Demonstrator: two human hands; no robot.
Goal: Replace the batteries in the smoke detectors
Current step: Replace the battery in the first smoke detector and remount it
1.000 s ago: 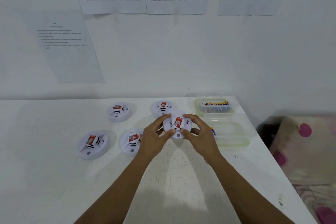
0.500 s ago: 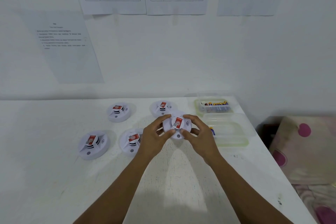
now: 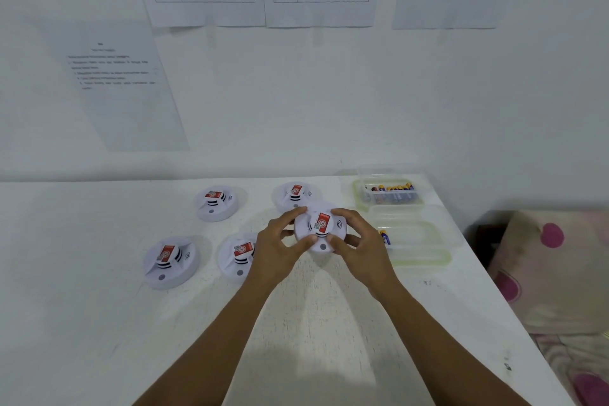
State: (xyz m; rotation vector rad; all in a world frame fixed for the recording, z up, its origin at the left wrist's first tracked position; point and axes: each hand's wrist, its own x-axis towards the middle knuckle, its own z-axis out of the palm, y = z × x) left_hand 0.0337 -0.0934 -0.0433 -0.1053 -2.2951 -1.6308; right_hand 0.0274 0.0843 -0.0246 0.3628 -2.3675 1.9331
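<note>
A round white smoke detector [image 3: 320, 230] with a red label is held just above the white table [image 3: 99, 323]. My left hand [image 3: 278, 247] grips its left rim with thumb and fingers. My right hand [image 3: 361, 245] grips its right rim the same way. Several more white detectors lie on the table: one at the front left [image 3: 169, 260], one beside my left hand [image 3: 235, 257], one further back [image 3: 216, 203] and one behind the held detector [image 3: 293, 194].
A clear plastic box [image 3: 390, 193] holding several batteries stands at the back right by the wall. In front of it a clear lid or tray [image 3: 418, 241] holds a single battery [image 3: 385, 237]. The table's right edge drops to a pink-dotted cushion [image 3: 553, 270].
Both hands keep their grip on the detector. It has stayed in about the same place, with only a slight shift of the fingers.
</note>
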